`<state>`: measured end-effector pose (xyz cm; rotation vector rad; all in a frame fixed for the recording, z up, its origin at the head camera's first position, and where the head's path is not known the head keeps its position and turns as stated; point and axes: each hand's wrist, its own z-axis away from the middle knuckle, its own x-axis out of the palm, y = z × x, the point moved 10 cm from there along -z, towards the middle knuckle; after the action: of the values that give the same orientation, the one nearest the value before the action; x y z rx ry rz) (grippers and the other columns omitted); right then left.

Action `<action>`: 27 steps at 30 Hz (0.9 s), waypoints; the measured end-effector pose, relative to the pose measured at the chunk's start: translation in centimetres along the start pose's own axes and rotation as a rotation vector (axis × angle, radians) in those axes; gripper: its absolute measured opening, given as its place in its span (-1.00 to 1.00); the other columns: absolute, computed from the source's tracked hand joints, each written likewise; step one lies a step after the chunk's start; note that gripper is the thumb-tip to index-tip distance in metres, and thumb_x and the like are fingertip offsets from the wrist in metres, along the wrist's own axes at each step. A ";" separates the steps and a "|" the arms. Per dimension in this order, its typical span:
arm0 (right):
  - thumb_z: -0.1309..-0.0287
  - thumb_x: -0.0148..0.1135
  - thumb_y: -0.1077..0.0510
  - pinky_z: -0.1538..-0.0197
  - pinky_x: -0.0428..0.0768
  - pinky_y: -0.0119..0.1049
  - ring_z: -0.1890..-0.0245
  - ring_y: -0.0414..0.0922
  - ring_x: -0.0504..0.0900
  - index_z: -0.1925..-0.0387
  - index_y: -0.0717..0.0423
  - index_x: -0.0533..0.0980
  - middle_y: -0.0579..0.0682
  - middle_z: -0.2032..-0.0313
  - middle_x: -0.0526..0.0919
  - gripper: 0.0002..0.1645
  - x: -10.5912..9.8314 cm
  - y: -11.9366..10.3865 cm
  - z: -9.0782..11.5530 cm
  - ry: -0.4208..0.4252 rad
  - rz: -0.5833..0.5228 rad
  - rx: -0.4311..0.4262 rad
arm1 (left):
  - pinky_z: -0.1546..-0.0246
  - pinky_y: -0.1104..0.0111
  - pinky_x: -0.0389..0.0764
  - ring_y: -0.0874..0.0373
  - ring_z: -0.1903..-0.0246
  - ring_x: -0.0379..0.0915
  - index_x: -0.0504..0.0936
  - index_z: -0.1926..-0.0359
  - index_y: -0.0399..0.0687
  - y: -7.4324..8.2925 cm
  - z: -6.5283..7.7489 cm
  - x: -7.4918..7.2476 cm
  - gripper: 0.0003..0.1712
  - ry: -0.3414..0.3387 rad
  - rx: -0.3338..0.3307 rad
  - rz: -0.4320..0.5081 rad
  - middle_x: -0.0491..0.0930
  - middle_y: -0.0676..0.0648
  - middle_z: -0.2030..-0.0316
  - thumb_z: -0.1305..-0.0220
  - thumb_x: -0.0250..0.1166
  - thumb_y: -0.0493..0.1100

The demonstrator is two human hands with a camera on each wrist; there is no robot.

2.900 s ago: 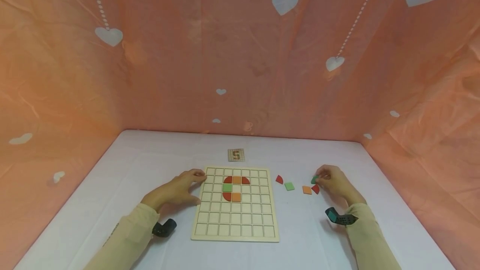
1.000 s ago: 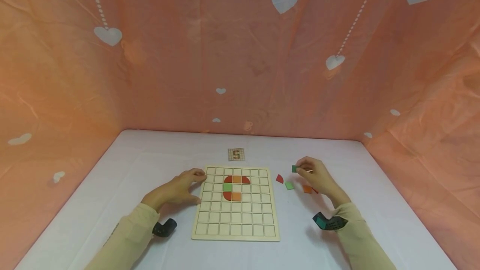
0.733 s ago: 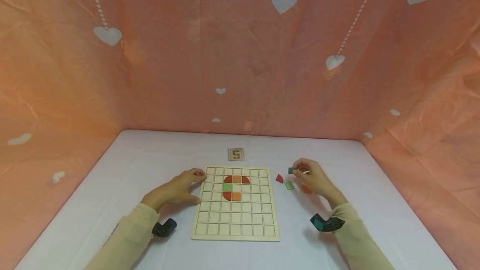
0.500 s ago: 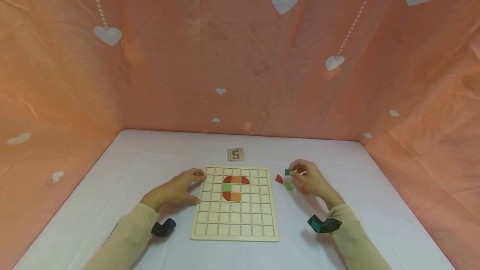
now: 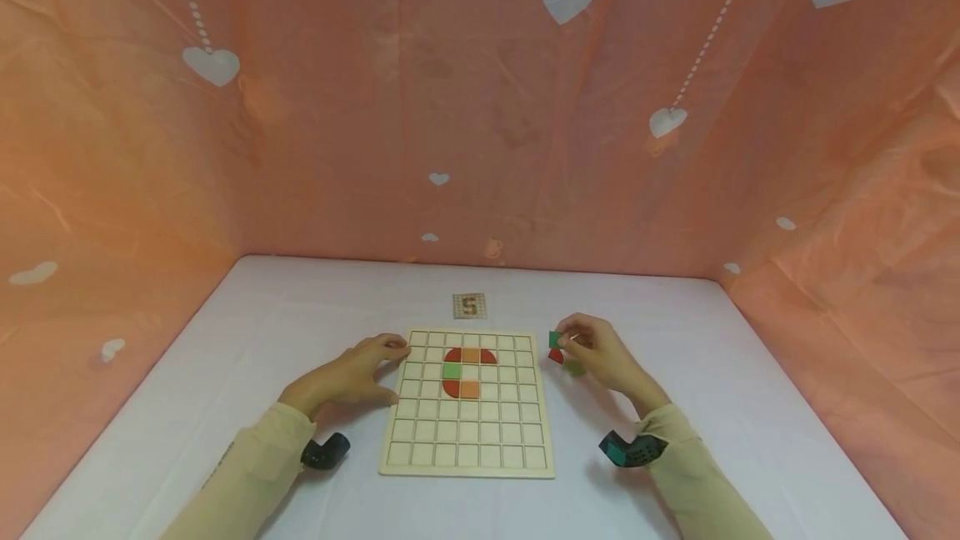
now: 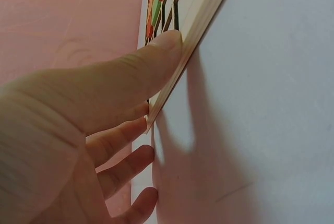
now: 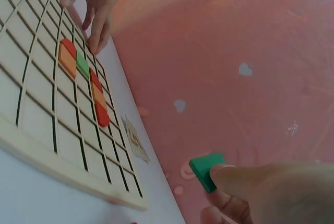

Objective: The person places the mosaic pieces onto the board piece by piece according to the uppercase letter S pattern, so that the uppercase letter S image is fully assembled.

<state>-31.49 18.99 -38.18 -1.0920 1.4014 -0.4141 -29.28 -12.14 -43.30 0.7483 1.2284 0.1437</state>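
Between thumb and fingers, my right hand [image 5: 597,350] pinches a dark green square tile [image 7: 203,166], raised just off the right edge of the wooden grid board [image 5: 468,458]. My left hand [image 5: 348,373] rests at the board's left edge, with thumb and index finger touching the rim and the other fingers loose. On the board, red quarter-round tiles [image 5: 488,357], orange squares [image 5: 469,390] and a light green square [image 5: 452,371] form a curved shape. Close under the right hand lie a loose red quarter-round [image 5: 556,356] and a light green tile [image 5: 574,368].
A small pattern card [image 5: 469,306] with an S-like figure lies beyond the board. White cloth [image 5: 315,298] covers the table, and an orange curtain [image 5: 337,132] with white hearts surrounds it on three sides. Each wrist wears a dark camera [image 5: 633,449].
Carrying the green tile, my right hand has moved left from beyond the loose tiles to near the board. It now hides the loose orange square and one red piece. The left hand stays put.
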 end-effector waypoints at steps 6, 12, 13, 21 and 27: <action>-0.30 0.21 0.36 0.42 0.56 -0.45 0.41 -0.04 0.61 0.09 0.36 0.53 0.26 0.27 0.66 -0.83 1.5 -0.4 -0.4 -0.018 -0.017 0.001 | -0.49 -0.29 0.09 -0.33 -0.50 0.07 0.35 -0.44 -0.27 0.0 0.0 0.1 -0.08 -0.005 0.005 -0.007 0.26 -0.26 -0.47 -0.11 0.53 -0.11; -0.25 0.20 0.37 0.34 0.54 -0.48 0.41 -0.22 0.54 0.11 0.27 0.56 0.16 0.29 0.67 -0.82 3.2 -0.4 -0.4 -0.037 0.014 0.004 | -0.49 -0.31 0.07 -0.33 -0.50 0.07 0.36 -0.43 -0.28 0.1 0.1 0.0 -0.08 0.002 0.006 -0.011 0.27 -0.26 -0.46 -0.08 0.54 -0.12; -0.24 0.19 0.38 0.35 0.55 -0.47 0.43 -0.22 0.54 0.11 0.29 0.56 0.18 0.30 0.67 -0.81 3.5 -0.5 -0.4 -0.041 0.006 0.001 | -0.49 -0.31 0.06 -0.33 -0.50 0.07 0.36 -0.43 -0.28 0.1 0.1 0.0 -0.08 0.003 0.005 -0.009 0.27 -0.26 -0.46 -0.08 0.54 -0.12; -0.28 0.22 0.31 0.44 0.52 -0.47 0.51 -0.21 0.52 0.11 0.23 0.57 0.13 0.32 0.67 -0.85 5.6 -0.5 -0.3 -0.076 0.012 0.059 | -0.49 -0.32 0.03 -0.32 -0.50 0.06 0.35 -0.44 -0.27 0.1 0.1 0.0 -0.07 0.003 -0.008 -0.007 0.26 -0.26 -0.47 -0.09 0.54 -0.13; -0.32 0.22 0.30 0.49 0.53 -0.47 0.51 -0.21 0.53 0.13 0.20 0.56 0.09 0.33 0.66 -0.88 7.1 -0.6 0.0 -0.104 -0.002 0.093 | -0.50 -0.29 0.07 -0.32 -0.50 0.06 0.36 -0.44 -0.26 0.2 0.2 -0.2 -0.08 0.003 -0.014 0.000 0.26 -0.25 -0.47 -0.09 0.53 -0.13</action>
<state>-29.92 13.08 -41.76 -1.0249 1.2778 -0.4144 -29.10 -12.18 -43.04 0.7358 1.2286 0.1534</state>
